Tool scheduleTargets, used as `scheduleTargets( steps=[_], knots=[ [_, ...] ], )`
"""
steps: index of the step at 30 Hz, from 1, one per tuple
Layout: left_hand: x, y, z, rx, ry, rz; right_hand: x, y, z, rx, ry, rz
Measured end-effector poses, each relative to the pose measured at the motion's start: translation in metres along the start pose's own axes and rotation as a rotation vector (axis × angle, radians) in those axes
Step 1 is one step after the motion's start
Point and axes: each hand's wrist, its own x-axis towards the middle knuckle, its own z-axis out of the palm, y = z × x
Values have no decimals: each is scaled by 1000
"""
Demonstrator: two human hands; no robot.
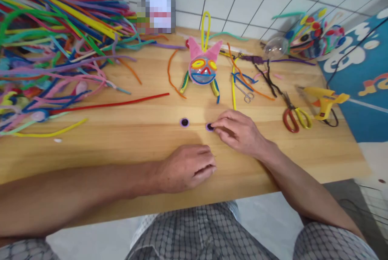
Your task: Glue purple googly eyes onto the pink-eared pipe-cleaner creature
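Two small purple-rimmed black eye discs lie on the wooden table [121, 147]. The left disc [184, 122] lies free. My right hand [239, 131] pinches the right disc [209, 126] with its fingertips against the tabletop. My left hand [188, 167] rests on the table near the front edge with its fingers curled under, and nothing shows in them. Behind the discs stands a pipe-cleaner figure [202, 68] with pink ears, a yellow loop on top and a blue face.
A big heap of coloured pipe cleaners [51, 46] covers the left side. A loose red pipe cleaner [109, 103] lies in front of it. Red-and-yellow scissors [294, 116], a yellow glue gun [324, 100], small scissors [246, 94] and a colourful craft piece [312, 36] are at the right.
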Motion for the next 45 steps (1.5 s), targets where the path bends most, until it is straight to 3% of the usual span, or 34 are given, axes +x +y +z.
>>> scheduleTargets(
  steps=[4,8,11,18,24,31,45],
  knots=[
    [-1,-1,1,-13,18,21,1,-1,-1,-36,6,-15],
    [-1,-2,3,-23,36,43,2,-5,-9,9,142,5],
    [-2,-3,3,-22,37,57,3,-9,-13,34,164,18],
    [0,-2,3,-8,56,96,3,-12,-1,37,227,-35],
    [-1,2,3,242,138,264,2,-19,2,90,167,-50],
    [-1,-4,4,397,156,304,0,-19,-3,87,134,-107],
    [4,-9,0,348,-73,180,-3,-13,3,57,119,-86]
  ],
)
